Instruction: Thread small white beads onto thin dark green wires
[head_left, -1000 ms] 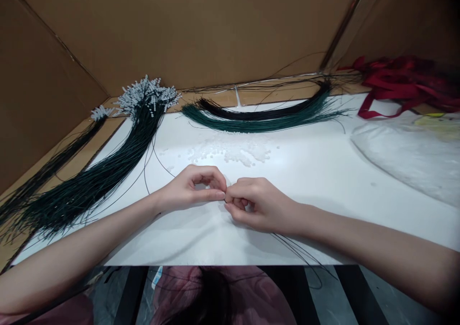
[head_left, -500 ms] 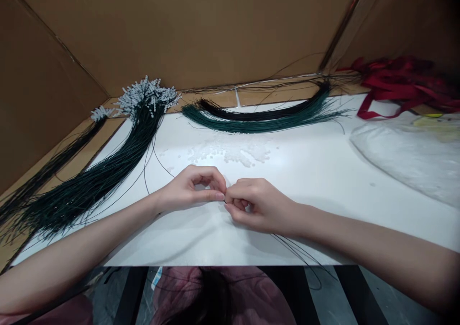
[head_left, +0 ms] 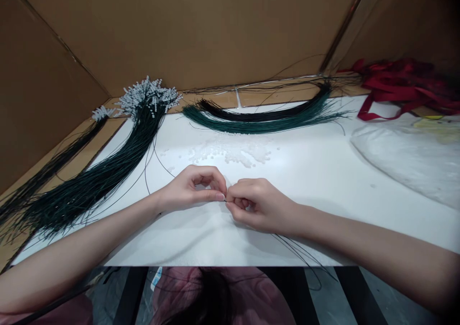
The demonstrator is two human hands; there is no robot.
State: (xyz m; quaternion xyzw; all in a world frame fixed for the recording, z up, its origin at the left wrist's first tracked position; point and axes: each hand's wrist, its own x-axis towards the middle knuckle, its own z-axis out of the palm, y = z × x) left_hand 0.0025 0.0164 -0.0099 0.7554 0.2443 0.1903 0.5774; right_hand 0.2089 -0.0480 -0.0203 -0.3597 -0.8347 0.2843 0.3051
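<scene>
Over the middle of the white table, my left hand [head_left: 199, 187] and my right hand [head_left: 257, 204] meet at the fingertips. Thumb and forefinger of the left are pinched on a thin dark wire, of which only a tiny dark bit shows between the hands. My right hand is closed on the same wire, its fingers curled in. Several thin dark wires [head_left: 293, 249] come out below the right wrist and hang over the table's front edge. Just beyond the hands lie scattered small white beads [head_left: 247, 158].
At left lies a thick bundle of green wires [head_left: 118, 171] tipped with white beads [head_left: 147, 97], beside a thinner bundle [head_left: 64, 157]. Green wires [head_left: 251, 126] and black wires [head_left: 258, 116] lie at the back. Red ribbon [head_left: 391, 92] and a clear plastic bag [head_left: 406, 147] are at right. Cardboard walls [head_left: 201, 32] enclose the table.
</scene>
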